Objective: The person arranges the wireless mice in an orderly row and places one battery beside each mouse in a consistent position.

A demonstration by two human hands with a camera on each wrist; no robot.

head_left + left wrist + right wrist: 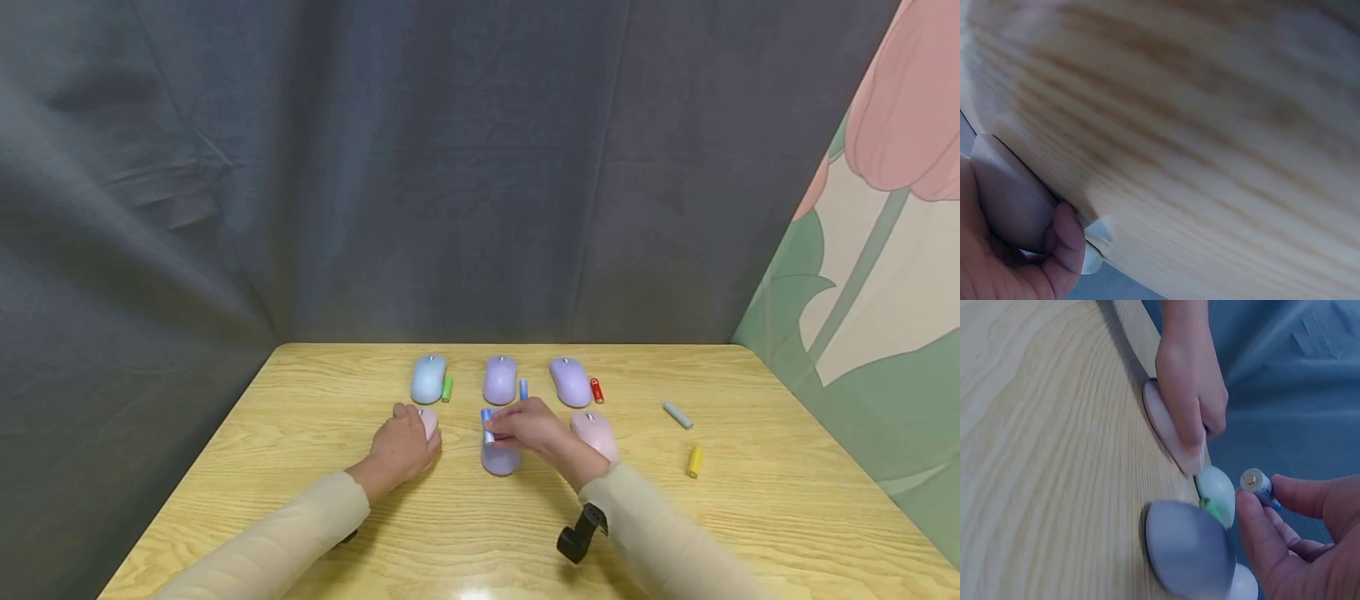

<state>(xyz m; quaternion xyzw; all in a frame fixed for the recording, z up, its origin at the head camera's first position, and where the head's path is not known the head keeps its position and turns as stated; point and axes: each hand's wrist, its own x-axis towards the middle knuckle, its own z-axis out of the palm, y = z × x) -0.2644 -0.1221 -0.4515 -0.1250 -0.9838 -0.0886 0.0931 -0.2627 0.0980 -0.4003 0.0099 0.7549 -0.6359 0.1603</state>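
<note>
My left hand (402, 442) grips a pale pink computer mouse (428, 421) at the left of the front row. In the left wrist view, the thumb lies curled against the side of this mouse (1013, 190). Between thumb and fingertips, my right hand (534, 427) pinches a blue-and-white battery (488, 429). It is held over a purple mouse (501, 461) in the middle of the front row, partly covering it from the head camera. One end of the battery (1257, 483) faces the right wrist camera, apart from the mouse below.
Behind stand a light blue mouse (429, 380) with a green battery (447, 389), a purple mouse (499, 381) with a blue battery (523, 389), and another purple mouse (572, 383) with a red battery (597, 390). A pink mouse (595, 434), grey battery (678, 415) and yellow battery (694, 461) lie right.
</note>
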